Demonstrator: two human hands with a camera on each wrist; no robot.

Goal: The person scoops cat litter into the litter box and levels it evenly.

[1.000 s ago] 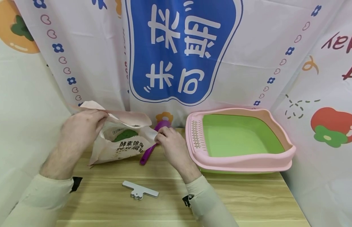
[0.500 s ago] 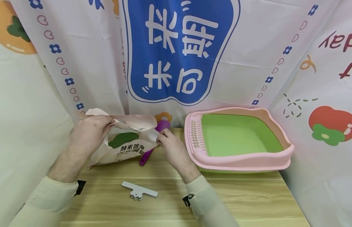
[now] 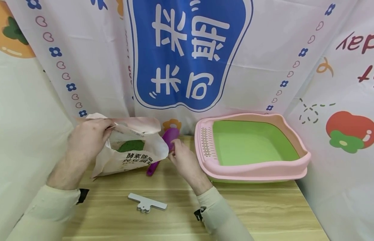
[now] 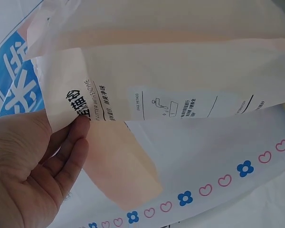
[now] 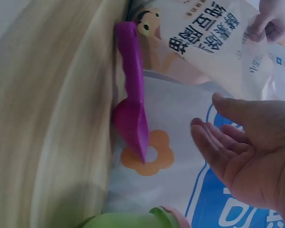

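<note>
My left hand (image 3: 87,139) pinches the upper left rim of a pale paper cat litter bag (image 3: 114,164); the left wrist view shows thumb and fingers (image 4: 69,147) at its printed edge. The bag's mouth gapes, with green litter (image 3: 132,146) inside. My right hand (image 3: 185,164) is just right of the bag. In the right wrist view its fingers (image 5: 211,142) are loosely bent, hold nothing and are apart from the bag. A purple scoop (image 5: 130,71) lies on the table between bag and right hand, partly hidden by the bag in the head view.
At the right stands a litter box with a pink rim (image 3: 256,172) and green inside. A grey clip (image 3: 147,202) lies on the wooden table (image 3: 250,207) in front of the bag. A printed white curtain (image 3: 265,50) hangs close behind.
My right hand has let go of the bag's right rim and lowered slightly. The rim has sagged, and my left hand has shifted slightly left, still gripping the bag.
</note>
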